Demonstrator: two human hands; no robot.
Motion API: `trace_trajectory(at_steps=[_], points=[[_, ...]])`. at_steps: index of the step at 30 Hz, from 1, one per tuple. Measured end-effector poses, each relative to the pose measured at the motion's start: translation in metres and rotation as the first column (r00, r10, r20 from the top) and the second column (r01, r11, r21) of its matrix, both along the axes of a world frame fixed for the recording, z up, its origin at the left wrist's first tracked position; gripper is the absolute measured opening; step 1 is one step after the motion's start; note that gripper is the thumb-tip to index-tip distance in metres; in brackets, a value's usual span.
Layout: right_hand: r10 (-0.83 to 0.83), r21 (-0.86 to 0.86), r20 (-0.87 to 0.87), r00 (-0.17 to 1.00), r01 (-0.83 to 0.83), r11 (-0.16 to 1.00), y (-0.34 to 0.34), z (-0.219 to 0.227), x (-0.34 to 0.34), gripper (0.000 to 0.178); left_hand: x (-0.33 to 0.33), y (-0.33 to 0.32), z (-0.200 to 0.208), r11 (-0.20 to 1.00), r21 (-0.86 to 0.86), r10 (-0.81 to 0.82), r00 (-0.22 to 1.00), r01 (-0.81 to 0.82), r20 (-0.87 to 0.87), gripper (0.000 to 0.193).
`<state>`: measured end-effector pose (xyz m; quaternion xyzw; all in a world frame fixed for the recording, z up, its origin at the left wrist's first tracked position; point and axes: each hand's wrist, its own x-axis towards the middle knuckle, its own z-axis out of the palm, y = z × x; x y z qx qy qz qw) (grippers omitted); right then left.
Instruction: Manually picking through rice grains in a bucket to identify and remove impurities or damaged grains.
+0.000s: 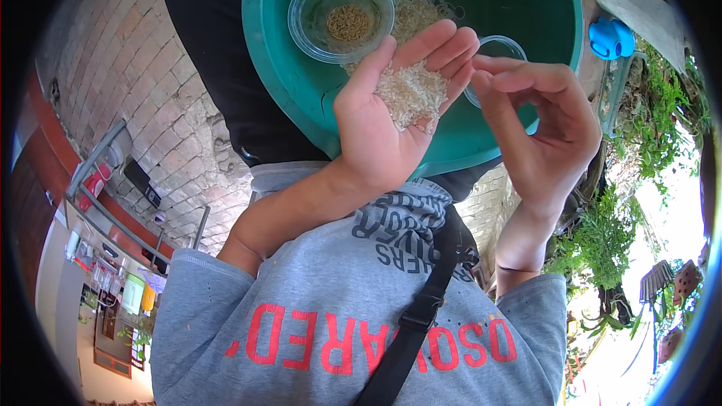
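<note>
Cradling white rice (412, 94) in an upturned, loosely cupped left hand (376, 124), center of the frame.
Pinching with the right hand (549, 109), right of center, fingertips touching or nearly so; cannot tell which, nor of any grain between. Beyond, at upper center, a green basin (519, 0) with a clear cup (302, 15) of brown grains (347, 22) inside; green plants (602, 233) at right.

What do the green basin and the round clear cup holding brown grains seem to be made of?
Green basin: probably plastic, smooth with a soft sheen, evenly coloured up to its rim.

Clear cup: likely thin plastic, glossy and see-through, with green showing through its wall; glass can't be ruled out.
</note>
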<state>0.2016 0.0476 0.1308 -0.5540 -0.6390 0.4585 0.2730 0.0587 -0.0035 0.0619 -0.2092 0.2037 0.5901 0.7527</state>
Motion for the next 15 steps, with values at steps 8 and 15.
trace_trajectory(at_steps=[8, 15], points=[[0.071, 0.108, 0.191, 0.979, -0.093, 0.990, -0.007, -0.008, 0.005, 0.014, -0.001, -0.002, -0.002, 0.997, 0.064, -0.050, 0.999, 0.051, -0.014, 0.055], [0.158, 0.175, 0.351, 0.923, -0.230, 0.957, -0.004, -0.006, -0.003, 0.019, 0.001, -0.003, -0.001, 0.996, 0.063, -0.055, 0.995, 0.061, -0.083, 0.056]])
